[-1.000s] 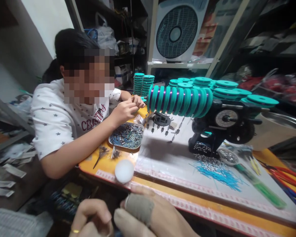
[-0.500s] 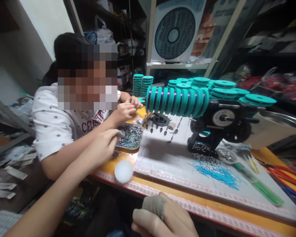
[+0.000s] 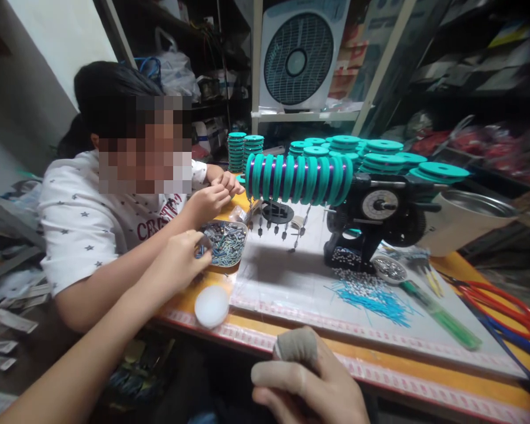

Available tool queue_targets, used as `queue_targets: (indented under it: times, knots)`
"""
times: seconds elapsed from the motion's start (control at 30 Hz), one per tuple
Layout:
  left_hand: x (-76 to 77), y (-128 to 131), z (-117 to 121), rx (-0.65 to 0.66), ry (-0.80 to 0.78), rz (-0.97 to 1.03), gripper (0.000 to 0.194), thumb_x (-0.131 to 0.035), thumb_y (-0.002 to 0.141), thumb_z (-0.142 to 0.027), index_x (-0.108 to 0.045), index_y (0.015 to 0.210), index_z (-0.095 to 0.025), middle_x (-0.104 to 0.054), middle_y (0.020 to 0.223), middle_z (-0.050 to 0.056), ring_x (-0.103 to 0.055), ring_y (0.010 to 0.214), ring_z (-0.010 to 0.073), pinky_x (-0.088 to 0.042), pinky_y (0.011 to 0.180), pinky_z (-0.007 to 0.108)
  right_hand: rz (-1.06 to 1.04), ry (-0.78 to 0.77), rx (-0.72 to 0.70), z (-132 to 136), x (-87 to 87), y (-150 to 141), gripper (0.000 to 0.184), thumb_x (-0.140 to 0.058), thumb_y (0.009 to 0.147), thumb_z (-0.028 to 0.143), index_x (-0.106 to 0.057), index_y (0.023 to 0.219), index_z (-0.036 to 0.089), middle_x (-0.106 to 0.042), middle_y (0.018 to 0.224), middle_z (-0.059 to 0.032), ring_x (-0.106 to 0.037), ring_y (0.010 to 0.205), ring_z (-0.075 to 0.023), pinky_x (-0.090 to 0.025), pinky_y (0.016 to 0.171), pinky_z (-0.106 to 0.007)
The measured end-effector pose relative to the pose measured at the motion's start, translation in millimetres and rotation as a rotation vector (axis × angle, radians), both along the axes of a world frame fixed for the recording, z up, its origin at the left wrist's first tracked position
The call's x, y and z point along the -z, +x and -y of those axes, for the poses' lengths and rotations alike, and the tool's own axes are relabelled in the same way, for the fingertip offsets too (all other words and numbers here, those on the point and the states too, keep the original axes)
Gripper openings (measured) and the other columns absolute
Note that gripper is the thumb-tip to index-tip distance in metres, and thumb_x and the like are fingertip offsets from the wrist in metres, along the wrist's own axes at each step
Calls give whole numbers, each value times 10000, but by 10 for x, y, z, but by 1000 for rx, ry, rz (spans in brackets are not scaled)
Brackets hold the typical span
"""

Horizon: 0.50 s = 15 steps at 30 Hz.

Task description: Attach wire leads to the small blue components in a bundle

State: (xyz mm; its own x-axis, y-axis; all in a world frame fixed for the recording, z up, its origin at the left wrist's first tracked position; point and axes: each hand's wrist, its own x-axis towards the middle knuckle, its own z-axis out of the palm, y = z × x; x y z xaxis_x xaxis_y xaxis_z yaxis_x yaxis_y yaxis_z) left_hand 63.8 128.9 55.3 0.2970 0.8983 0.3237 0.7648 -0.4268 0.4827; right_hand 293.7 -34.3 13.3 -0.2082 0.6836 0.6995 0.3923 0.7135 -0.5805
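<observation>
My left hand (image 3: 183,256) reaches out to the metal tray (image 3: 241,254) of small blue and grey tubes, its fingers pinched together at the tray's near-left edge; what they pinch is too small to see. My right hand (image 3: 311,386) stays low at the table's front edge. It is closed, with cloth covers on thumb and forefinger, and nothing shows in it. A co-worker's two hands (image 3: 216,194) work together just behind the tray.
A white round lid (image 3: 211,306) lies in front of the tray. A black winding machine (image 3: 375,221) carries a row of teal spools (image 3: 298,178). Blue wires (image 3: 371,294), a green tool (image 3: 446,321) and red-handled pliers (image 3: 503,306) lie to the right. A fan (image 3: 295,59) stands behind.
My left hand left my right hand at the bottom edge and stretched out to the tray of tubes. My right hand shifted slightly right. The view has drifted.
</observation>
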Motion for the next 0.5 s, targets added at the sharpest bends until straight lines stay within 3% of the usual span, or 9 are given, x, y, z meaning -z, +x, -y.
queue_targets:
  times: [0.1, 0.13, 0.2, 0.27, 0.37, 0.5]
  knots:
    - [34, 104, 517, 60, -135, 106, 162, -615, 874, -320, -691, 849, -179, -560, 613, -40, -570, 565, 141, -474, 521, 222, -186, -119, -16, -7, -22, 5, 81, -690, 923, 182, -701, 992, 223, -619, 854, -22, -636, 765, -139, -535, 679, -227]
    - [76, 158, 695, 70, -195, 175, 183, -596, 880, -336, -688, 860, -179, -589, 649, -28, -580, 578, 136, -482, 534, 213, -258, -161, -15, -6, -29, -11, 71, -683, 929, 184, -701, 976, 234, -636, 879, -21, -649, 794, -141, -540, 699, -227]
    - [187, 285, 1012, 71, -466, 514, 141, -700, 781, -311, -698, 818, -176, -635, 711, -1, -606, 639, 139, -506, 592, 201, -378, -228, -10, 1, -35, -53, 66, -678, 935, 192, -705, 941, 252, -667, 890, -15, -668, 865, -149, -550, 755, -228]
    - [293, 421, 1247, 9, -621, 752, 128, -766, 702, -268, -711, 773, -177, -577, 648, -20, -542, 598, 110, -460, 562, 168, -474, -283, -14, 15, -26, -92, 72, -673, 942, 202, -709, 927, 263, -686, 883, -13, -676, 907, -153, -558, 796, -233]
    - [362, 598, 1448, -73, -718, 995, 182, -843, 598, -241, -717, 704, -166, -509, 577, -41, -420, 522, 66, -365, 497, 133, -592, -369, -91, 51, 4, -128, 76, -649, 963, 224, -708, 954, 271, -693, 868, -12, -686, 863, -144, -577, 783, -236]
    - [313, 736, 1557, -160, -741, 1187, 242, -915, 503, -204, -721, 645, -171, -534, 585, -35, -384, 493, 47, -342, 461, 125, -700, -426, -153, 111, 23, -187, 65, -659, 963, 258, -722, 963, 277, -700, 863, -8, -696, 861, -142, -587, 806, -249]
